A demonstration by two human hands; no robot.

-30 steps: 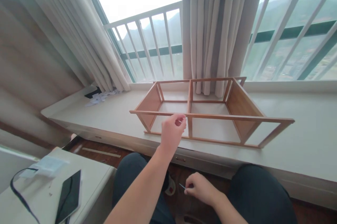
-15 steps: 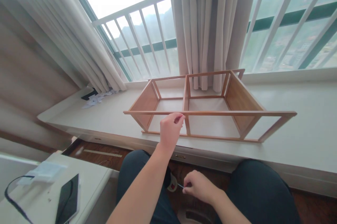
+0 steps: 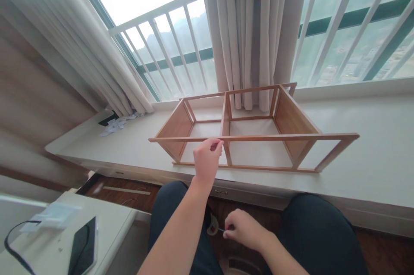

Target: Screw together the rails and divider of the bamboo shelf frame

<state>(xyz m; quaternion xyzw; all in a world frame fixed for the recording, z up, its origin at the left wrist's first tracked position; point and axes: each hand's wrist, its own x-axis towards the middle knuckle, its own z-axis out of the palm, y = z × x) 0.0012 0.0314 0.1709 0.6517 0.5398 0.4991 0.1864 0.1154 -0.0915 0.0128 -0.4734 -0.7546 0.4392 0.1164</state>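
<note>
A wooden shelf frame (image 3: 265,138) lies on its side on the white window ledge, with a middle divider and panels near both ends. My left hand (image 3: 207,156) is at its upper front rail, where the divider meets it. Thumb and forefinger are pinched together there; whatever lies between them is hidden. Lower down, between my knees, my right hand (image 3: 244,228) is closed around a thin metal rod (image 3: 221,229). One end of the rod sticks out to the left, and the rest is covered by my fingers.
A phone (image 3: 83,247), a clear plastic packet (image 3: 60,216) and a black cable (image 3: 13,245) lie on a white cabinet (image 3: 113,219) at lower left. Crumpled paper (image 3: 114,126) rests at the ledge's left end. Curtains (image 3: 246,38) hang behind the frame.
The whole view has shifted slightly, so the shelf frame appears a little further left. My left hand stays at the rail with fingers slightly re-posed; my right hand has hardly moved.
</note>
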